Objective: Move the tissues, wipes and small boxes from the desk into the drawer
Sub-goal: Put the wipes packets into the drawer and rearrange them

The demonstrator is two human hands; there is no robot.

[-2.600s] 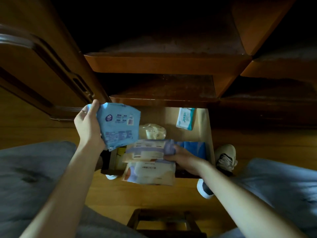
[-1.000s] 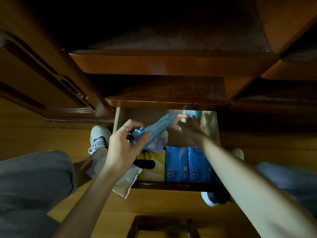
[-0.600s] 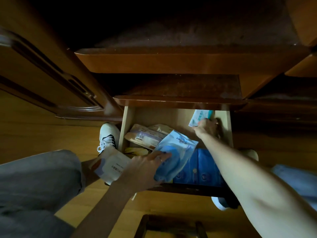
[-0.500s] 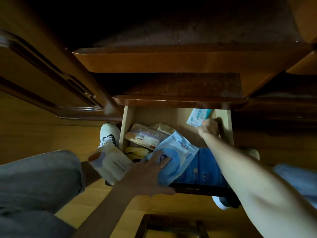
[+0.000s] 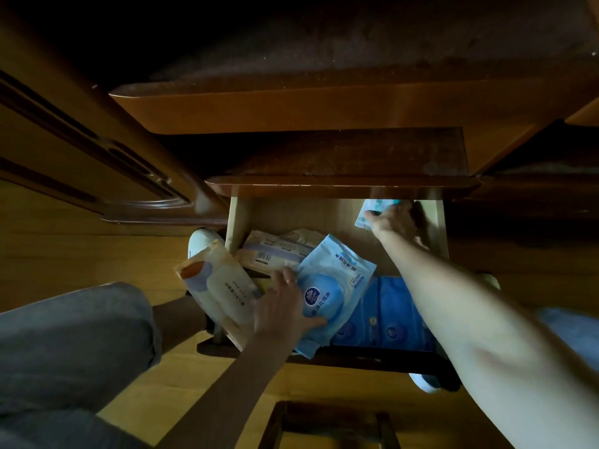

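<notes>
Nearest me, my left hand [image 5: 285, 314] now lies on the light-blue wipes pouch [image 5: 334, 286], thumb curled over its near edge, while the cream tissue pack [image 5: 220, 291] has tipped out over the left front corner of the open drawer [image 5: 436, 222] and needs pulling back in. Blue tissue packs [image 5: 389, 315] already line the front; beige packets [image 5: 275, 251] sit behind. Farthest, my right hand [image 5: 392, 222] has pushed a small teal wipes packet [image 5: 364, 217] to the back right corner, fingers pinching it.
</notes>
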